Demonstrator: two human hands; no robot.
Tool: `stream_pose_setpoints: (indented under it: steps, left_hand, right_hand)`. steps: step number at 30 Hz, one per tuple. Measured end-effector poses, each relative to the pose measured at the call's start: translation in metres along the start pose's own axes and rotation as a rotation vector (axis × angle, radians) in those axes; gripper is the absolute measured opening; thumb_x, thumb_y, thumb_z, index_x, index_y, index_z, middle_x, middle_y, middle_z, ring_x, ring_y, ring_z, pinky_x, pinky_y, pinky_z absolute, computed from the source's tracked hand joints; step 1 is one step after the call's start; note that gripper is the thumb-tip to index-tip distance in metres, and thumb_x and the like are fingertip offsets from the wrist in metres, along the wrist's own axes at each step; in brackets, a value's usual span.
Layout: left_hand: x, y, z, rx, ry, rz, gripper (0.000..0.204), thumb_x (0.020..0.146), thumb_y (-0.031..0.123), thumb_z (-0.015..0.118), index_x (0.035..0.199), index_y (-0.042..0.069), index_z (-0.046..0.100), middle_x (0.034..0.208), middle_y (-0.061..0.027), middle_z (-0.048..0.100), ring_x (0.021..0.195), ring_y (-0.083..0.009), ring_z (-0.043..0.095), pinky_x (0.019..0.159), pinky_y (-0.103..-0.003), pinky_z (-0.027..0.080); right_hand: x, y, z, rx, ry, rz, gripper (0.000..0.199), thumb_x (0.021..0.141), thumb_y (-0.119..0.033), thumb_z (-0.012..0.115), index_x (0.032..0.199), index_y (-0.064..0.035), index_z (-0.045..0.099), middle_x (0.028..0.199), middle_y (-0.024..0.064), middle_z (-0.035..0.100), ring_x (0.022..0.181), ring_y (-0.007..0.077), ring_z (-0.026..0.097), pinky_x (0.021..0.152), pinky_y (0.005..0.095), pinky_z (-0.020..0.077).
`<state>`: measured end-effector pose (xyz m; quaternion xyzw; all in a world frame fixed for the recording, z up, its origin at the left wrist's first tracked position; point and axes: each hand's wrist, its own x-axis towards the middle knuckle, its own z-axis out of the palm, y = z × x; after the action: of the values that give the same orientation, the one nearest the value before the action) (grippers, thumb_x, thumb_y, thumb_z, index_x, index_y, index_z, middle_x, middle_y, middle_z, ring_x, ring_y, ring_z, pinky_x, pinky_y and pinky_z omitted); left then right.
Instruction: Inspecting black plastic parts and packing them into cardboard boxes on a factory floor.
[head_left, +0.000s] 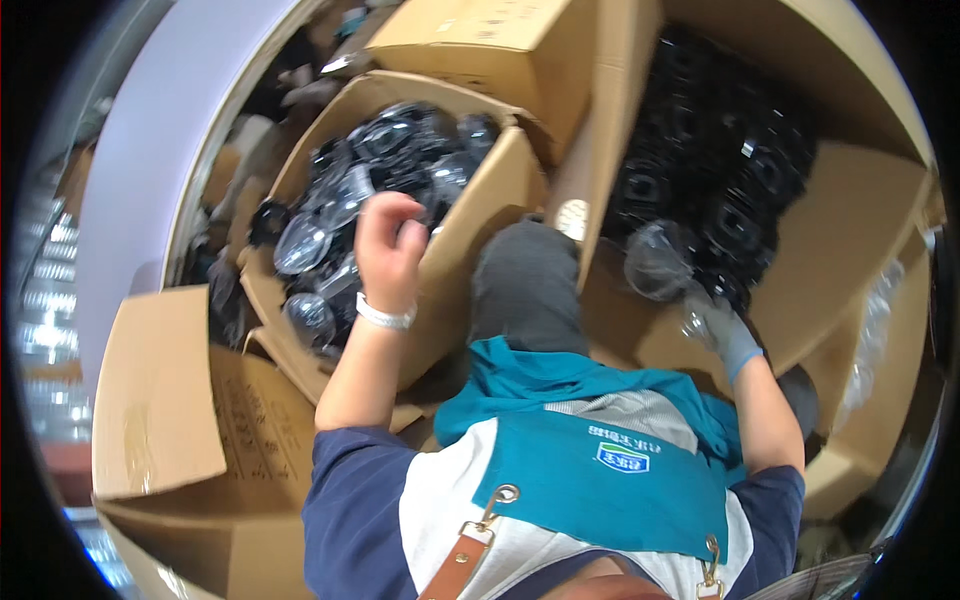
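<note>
The left box (490, 205) and right box (865, 195) flank one knee (528, 290), presumably so that I can reach into both at once. My left hand (388, 255), half-open and apparently empty, hangs over clear shells (302, 243) inside the left box. My gloved right hand (722, 328) meets a clear piece (692, 322) beside black parts (740, 180) in the right box; blur hides whether it grips.

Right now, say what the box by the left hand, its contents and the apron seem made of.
Box: matte cardboard, by its brown, bent walls. Contents: probably glossy plastic, clear and black, by see-through shells and highlights. Apron: dull teal fabric, apparently, by soft folds.
</note>
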<state>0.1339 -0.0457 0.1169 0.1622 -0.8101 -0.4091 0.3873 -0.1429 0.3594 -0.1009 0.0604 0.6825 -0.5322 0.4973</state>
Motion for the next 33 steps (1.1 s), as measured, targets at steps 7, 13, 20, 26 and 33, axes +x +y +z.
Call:
stream_pose_setpoints:
  steps: [7, 13, 20, 26, 33]
  left_hand:
    - [-0.011, 0.073, 0.203, -0.365, -0.691, 0.147, 0.066, 0.085, 0.027, 0.069, 0.139, 0.005, 0.037, 0.138, -0.0223, 0.04, 0.13, -0.0361, 0.041, 0.108, -0.041, 0.036]
    - [-0.038, 0.088, 0.304, -0.746, -0.7, -0.038, 0.053, 0.101, 0.047, 0.044, 0.136, 0.009, 0.033, 0.148, -0.0218, 0.017, 0.143, -0.0373, 0.017, 0.116, -0.048, 0.017]
    - [0.008, -0.007, 0.461, -0.304, -0.575, -0.551, 0.045, 0.094, 0.037, 0.06, 0.112, -0.004, 0.056, 0.111, -0.0208, 0.065, 0.104, -0.0293, 0.063, 0.092, -0.035, 0.047]
    - [-0.007, -0.094, 0.564, 0.271, -0.901, -0.823, 0.093, 0.079, 0.047, 0.072, 0.141, -0.008, 0.032, 0.14, -0.031, 0.047, 0.129, -0.0421, 0.049, 0.108, -0.04, 0.04]
    - [0.006, -0.024, 0.501, 0.309, -0.564, -0.29, 0.068, 0.074, 0.033, 0.08, 0.125, -0.004, 0.055, 0.115, -0.0204, 0.06, 0.111, -0.0349, 0.056, 0.105, -0.043, 0.039]
  right_hand:
    - [-0.16, -0.118, 0.05, 0.294, -0.279, -0.477, 0.076, 0.085, -0.012, 0.07, 0.15, -0.0129, 0.032, 0.126, 0.0057, 0.056, 0.089, 0.0123, 0.057, 0.071, 0.0274, 0.0496]
    - [-0.095, -0.101, 0.031, -0.249, -0.016, -1.104, 0.086, 0.081, -0.006, 0.068, 0.151, -0.0122, 0.018, 0.146, 0.0129, 0.037, 0.128, 0.023, 0.045, 0.104, 0.0366, 0.0418]
    - [-0.12, -0.142, -0.049, 0.997, -0.235, -0.817, 0.086, 0.089, -0.067, 0.052, 0.154, -0.0195, 0.022, 0.152, 0.0137, 0.032, 0.136, 0.037, 0.037, 0.106, 0.0627, 0.0365]
    - [-0.122, -0.156, -0.038, 1.117, -0.279, -0.763, 0.077, 0.091, -0.064, 0.053, 0.152, -0.0244, 0.029, 0.142, 0.0117, 0.043, 0.131, 0.0361, 0.042, 0.104, 0.0611, 0.0396]
    - [-0.102, -0.146, -0.015, 0.195, 0.65, -0.84, 0.089, 0.088, -0.045, 0.071, 0.147, 0.0058, 0.027, 0.136, 0.018, 0.049, 0.121, 0.0234, 0.051, 0.102, 0.0321, 0.0411]
